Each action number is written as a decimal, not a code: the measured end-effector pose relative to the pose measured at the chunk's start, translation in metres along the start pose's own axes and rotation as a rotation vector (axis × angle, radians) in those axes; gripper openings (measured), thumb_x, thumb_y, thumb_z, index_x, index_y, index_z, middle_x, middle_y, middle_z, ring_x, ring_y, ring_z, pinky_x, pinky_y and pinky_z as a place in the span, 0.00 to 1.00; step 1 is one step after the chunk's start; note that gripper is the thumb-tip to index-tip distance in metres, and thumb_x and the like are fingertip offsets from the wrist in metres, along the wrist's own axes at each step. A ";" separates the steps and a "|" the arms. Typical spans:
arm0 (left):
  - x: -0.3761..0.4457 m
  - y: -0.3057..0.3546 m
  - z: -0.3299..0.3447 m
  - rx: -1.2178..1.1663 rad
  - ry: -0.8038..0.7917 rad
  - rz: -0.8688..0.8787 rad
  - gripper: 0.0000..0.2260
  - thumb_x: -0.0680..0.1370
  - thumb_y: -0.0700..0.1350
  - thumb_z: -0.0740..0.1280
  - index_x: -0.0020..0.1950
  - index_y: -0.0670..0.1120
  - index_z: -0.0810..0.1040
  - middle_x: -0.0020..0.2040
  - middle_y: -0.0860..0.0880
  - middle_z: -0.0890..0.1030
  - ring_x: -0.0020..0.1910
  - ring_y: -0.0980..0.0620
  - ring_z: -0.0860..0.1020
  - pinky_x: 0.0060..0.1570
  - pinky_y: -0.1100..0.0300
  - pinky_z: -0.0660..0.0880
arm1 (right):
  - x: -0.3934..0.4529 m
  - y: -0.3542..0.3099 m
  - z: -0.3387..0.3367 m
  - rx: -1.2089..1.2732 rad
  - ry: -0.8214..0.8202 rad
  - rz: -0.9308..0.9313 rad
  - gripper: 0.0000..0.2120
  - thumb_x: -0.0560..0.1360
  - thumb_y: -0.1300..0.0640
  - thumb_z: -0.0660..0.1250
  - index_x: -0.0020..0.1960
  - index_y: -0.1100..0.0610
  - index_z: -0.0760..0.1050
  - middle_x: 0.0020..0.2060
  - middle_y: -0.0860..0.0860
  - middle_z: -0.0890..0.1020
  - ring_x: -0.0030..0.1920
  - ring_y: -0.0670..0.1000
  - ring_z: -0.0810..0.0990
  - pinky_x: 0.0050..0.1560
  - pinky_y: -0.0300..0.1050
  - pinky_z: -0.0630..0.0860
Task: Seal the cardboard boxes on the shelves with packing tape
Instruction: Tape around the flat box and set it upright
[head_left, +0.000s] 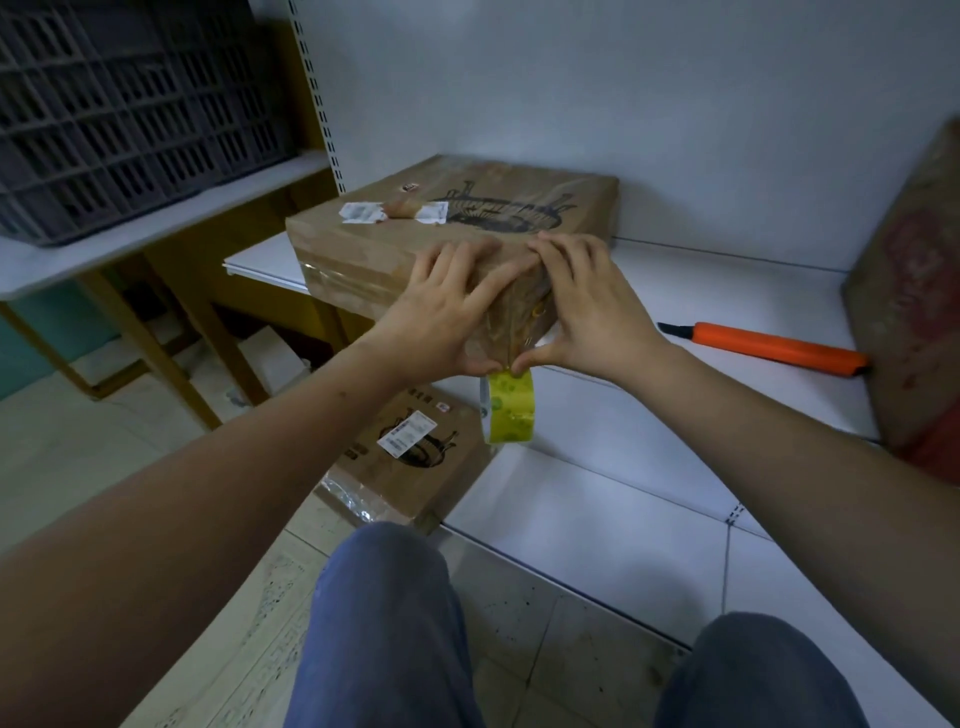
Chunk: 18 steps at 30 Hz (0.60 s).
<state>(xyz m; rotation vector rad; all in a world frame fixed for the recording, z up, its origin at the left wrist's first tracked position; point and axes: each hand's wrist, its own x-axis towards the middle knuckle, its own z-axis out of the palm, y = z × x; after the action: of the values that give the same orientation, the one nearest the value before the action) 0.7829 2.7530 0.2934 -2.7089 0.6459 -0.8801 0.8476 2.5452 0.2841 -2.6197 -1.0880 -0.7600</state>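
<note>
The cardboard box (447, 228) lies flat on the white shelf (649, 415), one corner jutting toward me past the shelf's edge; I have both hands on that corner. My left hand (441, 312) lies spread over the top and near face with fingers straight, pressing the clear tape down; my right hand (582, 306) drapes its fingers over the top edge while its thumb meets my left thumb at the bottom of the corner, and between them they pinch the strip from which the tape roll (509, 408) hangs free below.

I judge the box stiff enough to take firm pressure on its edges, though the faces may give a little in the middle; it sits steady under my palms, so it is probably not empty. The tape already wrapped on it looks glossy and slick, so I would grip by the corners and bare card, not the taped bands. The roll seems light, and the strip is thin and apt to crease or stick to itself; it is best held taut close to the corner.

On top there is a dark printed drawing, torn white label scraps and a small red sticker; none of the writing is legible. A second box (410, 467) below the shelf carries a white barcode label, likewise unreadable. An orange utility knife (769, 347) lies on the shelf, well to my right.
</note>
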 end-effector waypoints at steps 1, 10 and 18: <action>-0.001 0.000 0.001 0.007 -0.003 0.009 0.52 0.66 0.70 0.72 0.80 0.46 0.56 0.70 0.36 0.67 0.66 0.37 0.69 0.70 0.40 0.61 | 0.000 0.000 -0.001 0.030 0.004 0.006 0.62 0.54 0.26 0.73 0.76 0.59 0.58 0.72 0.56 0.64 0.70 0.60 0.62 0.71 0.56 0.67; 0.007 0.011 -0.002 0.083 -0.023 -0.095 0.52 0.61 0.74 0.72 0.77 0.48 0.62 0.67 0.40 0.71 0.65 0.38 0.70 0.67 0.41 0.65 | -0.053 -0.030 0.014 0.643 0.105 0.441 0.35 0.75 0.52 0.72 0.77 0.55 0.60 0.68 0.53 0.71 0.64 0.49 0.75 0.65 0.49 0.75; 0.011 0.019 -0.011 0.145 -0.041 -0.108 0.51 0.63 0.77 0.66 0.74 0.44 0.65 0.66 0.39 0.71 0.63 0.37 0.71 0.63 0.41 0.67 | -0.080 -0.075 0.021 0.787 0.216 0.564 0.32 0.75 0.41 0.69 0.74 0.51 0.64 0.69 0.47 0.68 0.65 0.46 0.72 0.62 0.50 0.77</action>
<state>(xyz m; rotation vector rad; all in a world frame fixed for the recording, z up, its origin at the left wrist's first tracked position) 0.7778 2.7299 0.3014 -2.6441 0.4132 -0.8581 0.7547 2.5575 0.2234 -1.9431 -0.4072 -0.3613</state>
